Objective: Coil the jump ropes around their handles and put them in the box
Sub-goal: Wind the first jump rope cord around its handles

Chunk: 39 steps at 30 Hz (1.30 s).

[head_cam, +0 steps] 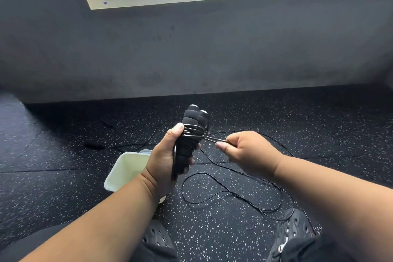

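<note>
Gripping paired foam handles (189, 134), left hand (163, 161) closed; right hand (244, 151) pinches the cord (212, 138).
Loose cord loops across open speckled floor (234, 229) beside the white box (125, 168).

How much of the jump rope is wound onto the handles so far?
Partly wound: a few turns circle the handles in the left hand; much rope lies loose on the floor.

Left hand (164, 160) wraps the pair of black foam jump-rope handles (191, 134) upright at centre; right hand (247, 151) just right of them pinches the thin black cord (212, 138), whose slack loops on the speckled black rubber floor (234, 229) below; the white plastic box (125, 169) sits behind the left wrist
</note>
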Each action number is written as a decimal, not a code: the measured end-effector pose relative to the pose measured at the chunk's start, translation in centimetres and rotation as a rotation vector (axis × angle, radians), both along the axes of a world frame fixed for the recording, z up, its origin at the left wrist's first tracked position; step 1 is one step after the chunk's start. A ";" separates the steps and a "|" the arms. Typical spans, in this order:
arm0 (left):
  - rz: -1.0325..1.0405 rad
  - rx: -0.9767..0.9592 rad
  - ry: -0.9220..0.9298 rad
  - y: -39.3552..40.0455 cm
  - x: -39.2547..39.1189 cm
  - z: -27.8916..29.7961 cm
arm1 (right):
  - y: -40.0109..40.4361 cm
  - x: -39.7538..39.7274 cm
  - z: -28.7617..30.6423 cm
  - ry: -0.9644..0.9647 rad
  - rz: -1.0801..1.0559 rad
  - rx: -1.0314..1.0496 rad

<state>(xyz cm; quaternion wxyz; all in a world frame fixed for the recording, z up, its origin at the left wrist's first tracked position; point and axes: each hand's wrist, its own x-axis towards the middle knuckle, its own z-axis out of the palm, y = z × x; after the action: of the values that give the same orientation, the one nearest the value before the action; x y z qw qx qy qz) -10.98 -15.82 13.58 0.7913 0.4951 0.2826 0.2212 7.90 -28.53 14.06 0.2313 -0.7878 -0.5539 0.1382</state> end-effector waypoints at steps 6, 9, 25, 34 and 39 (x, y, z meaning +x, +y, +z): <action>0.076 -0.020 0.014 0.3 0.6 0.4 | -0.1 -1.5 2.2 0.496 -0.019 -0.018; 0.186 0.076 -0.019 -0.2 1.4 0.2 | -0.6 -4.8 2.6 0.239 0.079 0.032; 0.248 0.123 0.093 -2.2 2.1 -0.2 | 0.8 -5.7 0.2 0.455 0.008 0.209; 0.102 0.134 -0.002 -1.9 1.5 -0.4 | 0.9 -4.4 0.9 0.278 0.030 0.251; 0.069 0.118 -0.066 -1.3 1.4 -0.3 | 0.9 -4.0 1.0 0.334 0.076 0.277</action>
<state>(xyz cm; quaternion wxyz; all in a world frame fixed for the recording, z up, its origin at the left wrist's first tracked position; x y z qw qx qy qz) -9.61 -17.13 13.24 0.7614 0.5235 0.2597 0.2807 3.87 -27.65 15.01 0.4205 -0.6931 -0.5510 0.1980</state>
